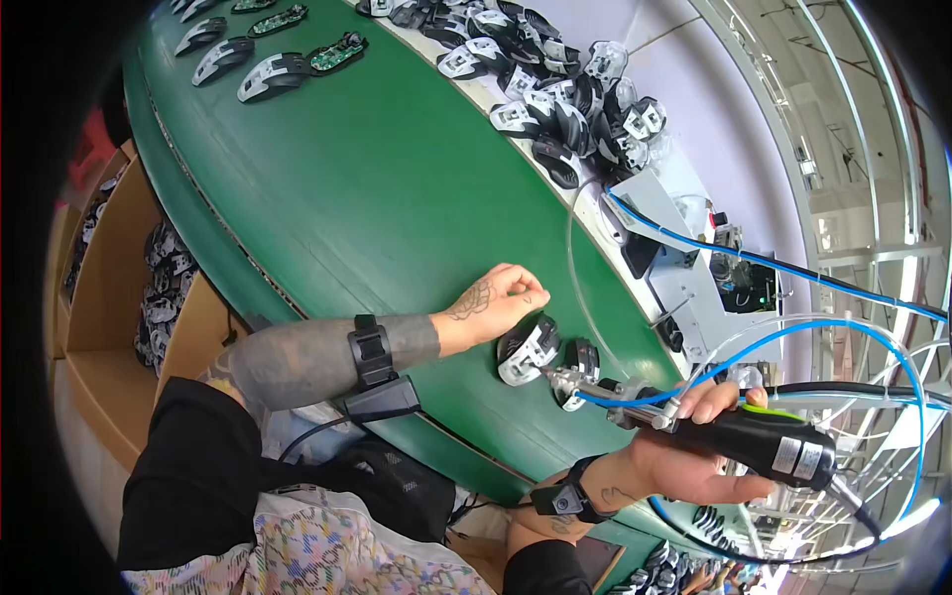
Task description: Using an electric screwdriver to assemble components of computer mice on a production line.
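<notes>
My right hand (pixel 694 461) is wrapped round a black electric screwdriver (pixel 764 441) with a metal nozzle and a blue air hose. The screwdriver's tip reaches the edge of a white-and-black computer mouse shell (pixel 526 359) on the green bench (pixel 397 228). A second mouse part (pixel 582 367) lies just right of it, partly behind the nozzle. Just beyond the first shell, my left hand (pixel 501 300) is closed, its fingertips drawn together. Whatever may be between those fingers is too small or hidden to make out.
Many mouse shells (pixel 555 99) are heaped along the bench's far edge. A screw-feeding machine (pixel 714 268) stands at the right, with hoses and cables arching over. Shells and green circuit boards (pixel 337 55) line up at the upper left. Cardboard boxes (pixel 109 372) of parts stand at left.
</notes>
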